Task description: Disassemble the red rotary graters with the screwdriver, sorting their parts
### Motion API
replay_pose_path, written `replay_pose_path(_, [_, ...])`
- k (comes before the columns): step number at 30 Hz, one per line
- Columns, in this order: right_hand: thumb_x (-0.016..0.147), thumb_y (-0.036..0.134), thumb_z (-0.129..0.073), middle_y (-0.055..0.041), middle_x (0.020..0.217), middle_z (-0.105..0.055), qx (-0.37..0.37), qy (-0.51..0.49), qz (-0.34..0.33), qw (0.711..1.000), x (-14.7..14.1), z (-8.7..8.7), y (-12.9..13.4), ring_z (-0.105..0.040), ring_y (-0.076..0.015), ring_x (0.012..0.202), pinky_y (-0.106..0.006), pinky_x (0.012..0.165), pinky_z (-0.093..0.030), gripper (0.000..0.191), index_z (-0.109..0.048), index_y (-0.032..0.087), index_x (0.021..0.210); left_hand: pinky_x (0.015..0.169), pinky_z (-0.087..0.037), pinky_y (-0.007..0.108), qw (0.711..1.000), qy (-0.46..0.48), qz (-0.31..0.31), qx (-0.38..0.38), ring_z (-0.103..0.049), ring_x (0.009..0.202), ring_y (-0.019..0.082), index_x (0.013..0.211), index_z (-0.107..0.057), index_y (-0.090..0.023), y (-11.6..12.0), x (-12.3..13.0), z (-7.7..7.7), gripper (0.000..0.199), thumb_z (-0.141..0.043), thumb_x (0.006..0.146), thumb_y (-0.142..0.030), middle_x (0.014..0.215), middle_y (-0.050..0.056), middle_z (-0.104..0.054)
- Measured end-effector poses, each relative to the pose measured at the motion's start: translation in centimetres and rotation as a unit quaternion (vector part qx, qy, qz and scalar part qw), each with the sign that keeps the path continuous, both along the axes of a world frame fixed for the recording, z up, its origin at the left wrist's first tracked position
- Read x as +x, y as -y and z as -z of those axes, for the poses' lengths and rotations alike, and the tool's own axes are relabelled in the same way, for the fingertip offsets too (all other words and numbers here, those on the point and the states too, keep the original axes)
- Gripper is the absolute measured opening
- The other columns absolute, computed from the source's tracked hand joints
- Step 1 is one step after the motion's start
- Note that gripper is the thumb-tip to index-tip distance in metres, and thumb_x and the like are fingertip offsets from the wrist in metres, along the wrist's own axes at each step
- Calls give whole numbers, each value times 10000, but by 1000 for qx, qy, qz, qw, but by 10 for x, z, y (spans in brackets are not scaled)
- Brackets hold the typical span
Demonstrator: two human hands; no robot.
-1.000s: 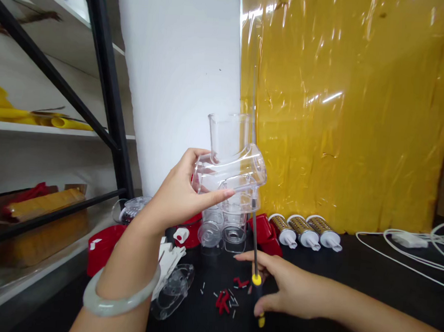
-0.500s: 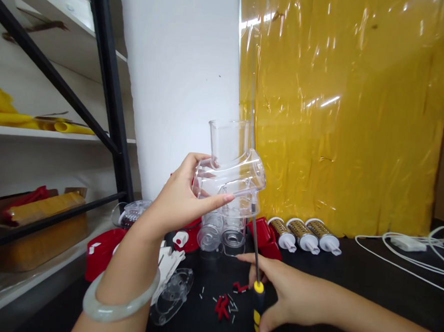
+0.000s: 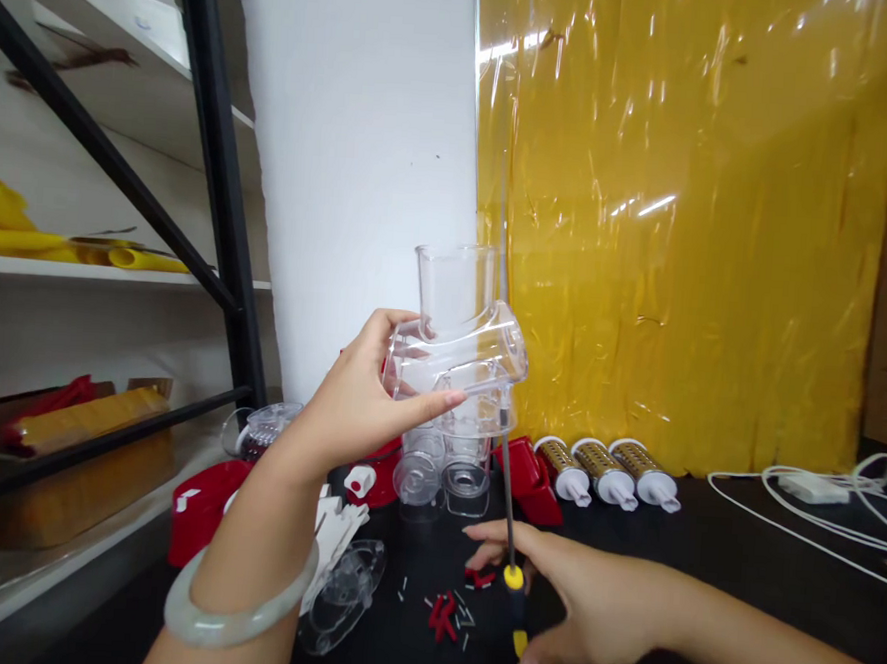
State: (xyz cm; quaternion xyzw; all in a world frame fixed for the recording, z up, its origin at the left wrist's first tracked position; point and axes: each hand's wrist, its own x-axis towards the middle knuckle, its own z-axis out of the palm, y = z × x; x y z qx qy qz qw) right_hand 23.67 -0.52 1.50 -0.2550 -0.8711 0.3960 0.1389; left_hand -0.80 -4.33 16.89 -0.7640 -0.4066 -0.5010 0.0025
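My left hand point(image 3: 368, 398) is wrapped round a clear plastic housing point(image 3: 458, 348), raised above the black table with its round tube upward. A screwdriver point(image 3: 513, 587) with a black and yellow handle stands nearly upright, its tip at the underside of the housing's right end. Around the handle is my right hand point(image 3: 584, 601), thumb low on it and fingers behind the shaft. Small red parts point(image 3: 442, 617) and loose screws point(image 3: 463, 611) lie on the table left of the handle.
Three metal grater drums point(image 3: 606, 472) with white ends lie at the back right, near white cables point(image 3: 800, 514). Clear cups point(image 3: 466, 484), red parts point(image 3: 529, 481) and white pieces point(image 3: 338, 546) stand behind. A black-framed shelf point(image 3: 218, 158) rises at left.
The fingers of my right hand have shifted on the screwdriver, whose handle has turned. The housing and screwdriver have moved very slightly left and down.
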Motion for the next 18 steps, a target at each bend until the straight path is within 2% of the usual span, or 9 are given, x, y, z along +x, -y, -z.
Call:
replay_pose_path(2, [819, 214, -746, -65, 1274, -569, -35, -24, -44, 998, 0, -3, 2, -551, -151, 1164, -262, 1060, -427, 865, -302, 218, 1561, 911, -557, 464, 1000, 1, -2, -4, -673, 1059, 286, 1200, -507, -225, 0, 0, 0, 678, -824, 680, -522, 1226, 104, -641])
replay_pose_path(4, [812, 241, -763, -53, 1165, -617, -53, -48, -21, 997, -2, 0, 2, -583, -147, 1103, -253, 1024, -453, 825, -352, 199, 1527, 925, -551, 470, 1000, 4, -1, -9, -668, 1064, 285, 1208, -502, -226, 0, 0, 1, 687, -825, 682, -527, 1219, 103, -642])
replay_pose_path(6, [680, 294, -879, -58, 1167, -602, -36, -48, 35, 998, -4, 4, 0, -584, -167, 1074, -241, 977, -477, 959, -395, 194, 1502, 933, -548, 472, 1000, 7, 3, -15, -663, 1070, 284, 1217, -498, -226, -1, 1, 1, 695, -824, 685, -533, 1218, 102, -640])
replay_pose_path(8, [572, 293, -937, -70, 1251, -549, -14, -32, 54, 998, -3, 5, -1, -550, -191, 1133, -246, 1005, -464, 1108, -378, 199, 1524, 932, -549, 468, 1000, 9, 5, -18, -661, 1074, 283, 1224, -495, -229, -1, 1, 2, 702, -825, 684, -533, 1227, 101, -634])
replay_pose_path(11, [633, 215, -891, -71, 1347, -491, -8, 5, -3, 1000, 2, -4, 0, -509, -186, 1211, -252, 1055, -431, 1144, -260, 220, 1587, 923, -552, 462, 1000, 9, 4, -20, -663, 1068, 281, 1227, -493, -235, -1, 1, 1, 702, -825, 685, -533, 1235, 100, -632])
replay_pose_path(14, [801, 178, -752, -53, 1244, -579, -22, 7, -48, 999, 3, -12, 3, -563, -141, 1130, -222, 998, -458, 922, -267, 224, 1583, 918, -555, 454, 1000, 7, 2, -20, -661, 1071, 279, 1224, -494, -237, -1, 1, 1, 696, -825, 687, -531, 1237, 99, -631])
replay_pose_path(16, [770, 231, -798, -38, 1110, -627, -22, 8, -7, 1000, 1, -9, 2, -603, -140, 1004, -200, 887, -491, 882, -364, 224, 1538, 914, -557, 451, 1000, 8, 3, -20, -658, 1075, 281, 1220, -496, -236, -1, 1, 2, 693, -827, 686, -529, 1239, 101, -631])
replay_pose_path(18, [666, 297, -884, -46, 1106, -620, 8, 15, 50, 999, -1, -3, 0, -603, -158, 959, -197, 832, -497, 960, -424, 226, 1505, 907, -560, 452, 1000, 11, 5, -22, -659, 1070, 282, 1218, -495, -233, -1, 1, 2, 695, -829, 684, -528, 1235, 106, -632])
